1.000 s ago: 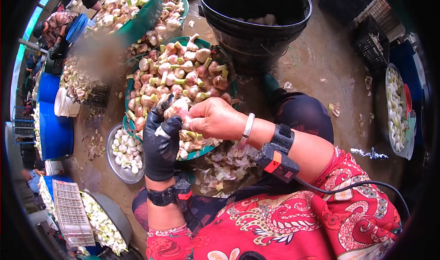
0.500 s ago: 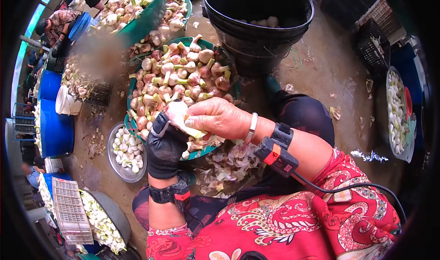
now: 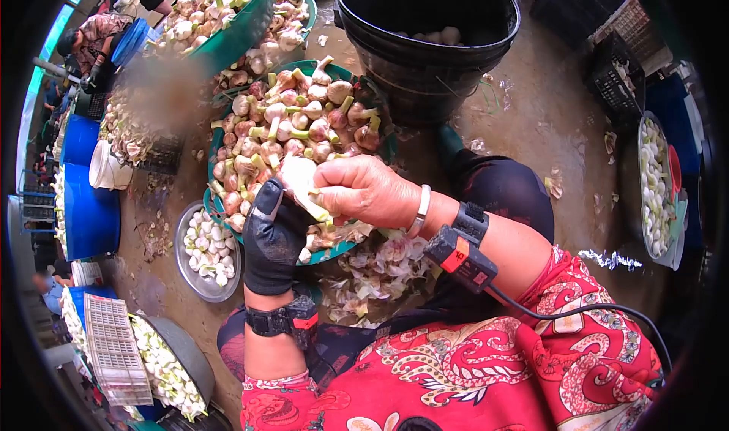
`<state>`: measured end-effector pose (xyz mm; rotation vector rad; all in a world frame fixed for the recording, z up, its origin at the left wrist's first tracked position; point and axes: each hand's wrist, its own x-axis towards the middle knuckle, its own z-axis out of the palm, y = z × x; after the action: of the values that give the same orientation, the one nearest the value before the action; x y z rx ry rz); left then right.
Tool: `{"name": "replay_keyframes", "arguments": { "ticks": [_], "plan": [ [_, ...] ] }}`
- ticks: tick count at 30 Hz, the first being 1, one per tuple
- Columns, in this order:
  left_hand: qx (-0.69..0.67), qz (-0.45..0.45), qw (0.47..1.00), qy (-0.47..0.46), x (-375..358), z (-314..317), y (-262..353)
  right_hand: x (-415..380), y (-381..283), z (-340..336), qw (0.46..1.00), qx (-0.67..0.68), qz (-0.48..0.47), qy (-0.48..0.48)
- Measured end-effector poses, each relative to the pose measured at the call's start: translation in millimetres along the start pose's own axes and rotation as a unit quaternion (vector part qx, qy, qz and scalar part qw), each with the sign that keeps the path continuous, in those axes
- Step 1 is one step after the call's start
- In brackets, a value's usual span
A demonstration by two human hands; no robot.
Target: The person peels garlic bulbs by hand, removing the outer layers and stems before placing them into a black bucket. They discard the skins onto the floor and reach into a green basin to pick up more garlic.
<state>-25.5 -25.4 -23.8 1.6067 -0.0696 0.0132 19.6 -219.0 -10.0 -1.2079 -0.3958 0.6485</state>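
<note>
A pale garlic bulb with a green-tipped stem point(image 3: 299, 176) is between my two hands, above a green basket point(image 3: 392, 151) heaped with unpeeled garlic point(image 3: 292, 119). My left hand point(image 3: 273, 237), in a black glove, is closed round the bulb's left and lower side. My bare right hand point(image 3: 364, 192) pinches at the bulb's right side and stem, its fingers curled. Loose papery skins point(image 3: 380, 275) lie below the basket. At the left, a metal bowl point(image 3: 184, 268) holds peeled white bulbs point(image 3: 210, 245).
Beyond the basket stands a large black bucket point(image 3: 418, 78). Another green basket of garlic point(image 3: 250, 32) is at the upper left. Blue tubs point(image 3: 93, 211) and a co-worker point(image 3: 95, 40) are farther left. An oval tray of white garlic point(image 3: 654, 188) is at the right.
The bulb now shows a whiter surface facing up. My right hand has shifted slightly up and right, and my left hand tilts a little differently.
</note>
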Motion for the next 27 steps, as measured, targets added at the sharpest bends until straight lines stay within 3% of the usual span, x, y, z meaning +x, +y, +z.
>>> {"name": "replay_keyframes", "arguments": {
  "ticks": [1, 2, 3, 4, 5, 6, 9, 10, 12, 13, 14, 16, 17, 18, 20, 22, 23, 24, 26, 27],
  "plan": [
    [-0.001, 0.001, 1.000, 0.001, 2.4, -5.6, 3.3, 0.9, 1.7, -1.3, 1.000, 0.005, -0.001, 0.003],
    [0.211, 0.097, 0.972, -0.027, 6.3, -13.0, 9.5, 1.9, 3.5, -2.5, 1.000, 0.011, -0.003, 0.007],
    [0.411, 0.188, 0.890, -0.054, 9.2, -16.7, 15.6, 3.9, 4.6, -4.7, 0.998, 0.067, -0.012, 0.002],
    [0.250, 0.149, 0.957, 0.008, 8.4, -2.3, 22.7, 4.4, 0.9, -5.5, 0.998, 0.059, -0.016, 0.013],
    [0.078, 0.069, 0.995, 0.010, 6.4, 2.8, 30.4, 4.7, -0.3, -5.0, 0.999, 0.047, -0.009, 0.026],
    [-0.097, -0.014, 0.995, 0.012, 4.3, 6.5, 36.6, 5.7, -0.7, -4.1, 0.999, 0.037, -0.002, 0.039],
    [-0.067, -0.016, 0.997, -0.022, -0.5, 21.6, 43.0, 10.7, 5.8, -1.7, 0.996, -0.033, -0.010, 0.084],
    [-0.071, 0.003, 0.997, 0.015, -0.9, 29.7, 40.0, 10.6, 7.3, -1.8, 0.996, -0.033, -0.010, 0.084],
    [0.108, 0.025, 0.993, 0.029, 1.1, 15.0, 27.9, 10.2, 9.2, -1.3, 0.998, -0.040, 0.012, 0.042],
    [0.008, -0.090, 0.994, 0.063, 0.0, 14.2, 37.8, 8.1, 4.6, 0.2, 0.999, -0.040, 0.008, 0.031],
    [-0.070, -0.046, 0.996, 0.042, 1.3, 2.5, 29.3, 5.7, 2.4, 1.7, 0.999, -0.040, 0.008, 0.030],
    [-0.300, -0.117, 0.942, 0.093, 9.7, -12.7, 29.9, 2.5, -1.6, 4.8, 0.992, 0.116, 0.009, -0.038],
    [-0.035, 0.022, 0.994, 0.098, 11.8, -21.0, 11.0, -0.5, -8.6, 5.3, 0.991, 0.113, 0.009, -0.072],
    [-0.005, 0.000, 0.994, 0.111, 11.9, -37.1, 0.9, -8.2, -21.5, 4.1, 0.985, 0.120, 0.054, -0.112],
    [-0.122, -0.027, 0.987, 0.100, 10.9, -42.7, -1.5, -10.5, -25.0, -3.1, 0.946, 0.003, 0.186, -0.266],
    [-0.050, 0.027, 0.997, 0.057, 7.5, -35.4, -2.0, -9.8, -1.8, 3.3, 0.863, -0.258, 0.277, -0.335],
    [-0.104, -0.016, 0.992, 0.065, 7.9, -36.3, -1.8, -9.6, 8.5, 6.8, 0.758, -0.545, 0.025, -0.358],
    [-0.158, -0.059, 0.983, 0.073, 7.9, -36.9, -2.2, -10.3, 12.5, 4.6, 0.736, -0.607, 0.093, -0.285],
    [-0.144, -0.040, 0.987, 0.058, 3.8, -22.5, 15.4, -1.2, 14.8, -6.7, 0.874, -0.479, -0.036, -0.069],
    [-0.127, -0.018, 0.991, 0.045, 2.5, -14.9, 22.5, 5.8, 14.3, -6.9, 0.926, -0.372, -0.044, 0.039]
  ]
}}
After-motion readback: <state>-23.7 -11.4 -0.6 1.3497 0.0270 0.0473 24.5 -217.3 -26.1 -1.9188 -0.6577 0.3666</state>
